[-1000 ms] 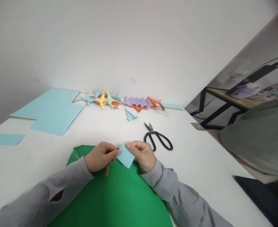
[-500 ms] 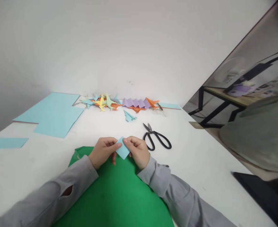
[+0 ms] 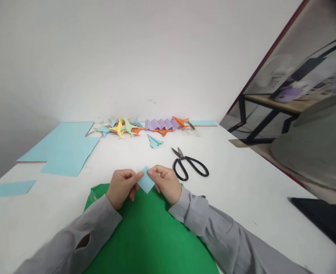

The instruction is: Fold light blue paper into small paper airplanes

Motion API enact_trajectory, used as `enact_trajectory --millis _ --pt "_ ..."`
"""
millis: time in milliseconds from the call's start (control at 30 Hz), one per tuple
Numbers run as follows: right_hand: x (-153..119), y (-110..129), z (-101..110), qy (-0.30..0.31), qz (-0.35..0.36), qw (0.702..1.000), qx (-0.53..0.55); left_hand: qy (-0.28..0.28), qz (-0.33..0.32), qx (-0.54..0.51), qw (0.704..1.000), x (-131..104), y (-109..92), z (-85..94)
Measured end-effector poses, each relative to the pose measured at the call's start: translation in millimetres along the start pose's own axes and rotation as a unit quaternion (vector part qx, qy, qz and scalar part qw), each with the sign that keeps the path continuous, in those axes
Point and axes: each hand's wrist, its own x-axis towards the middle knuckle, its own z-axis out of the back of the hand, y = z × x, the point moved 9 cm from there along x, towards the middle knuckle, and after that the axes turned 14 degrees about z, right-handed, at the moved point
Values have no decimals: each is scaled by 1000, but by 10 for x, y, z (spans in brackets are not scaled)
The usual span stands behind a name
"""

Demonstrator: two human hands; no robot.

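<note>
1 small light-blue paper square (image 3: 146, 184), turned cornerwise, left fingers (image 3: 136, 177) and right fingers (image 3: 154, 175) pinching it

From paper square (image 3: 146, 182) | right: scissors (image 3: 182, 156) | left: sheets (image 3: 66, 150) | behind: paper plane (image 3: 154, 142), then figures (image 3: 119, 129) by wall (image 3: 145, 57)

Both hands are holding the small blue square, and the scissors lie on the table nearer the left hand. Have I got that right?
Not quite: the scissors lie nearer the right hand, as the head view shows. The rest stands: both hands hold the small blue square.
</note>
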Motion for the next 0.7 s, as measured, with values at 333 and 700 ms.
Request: enact_trajectory --millis 333,700 --pt "-73 21 -77 58 -30 998 14 12 40 -48 998 -25 31 13" --pt "-129 -11 -258 164 -47 984 48 47 -4 -4 999 -27 13 -55"
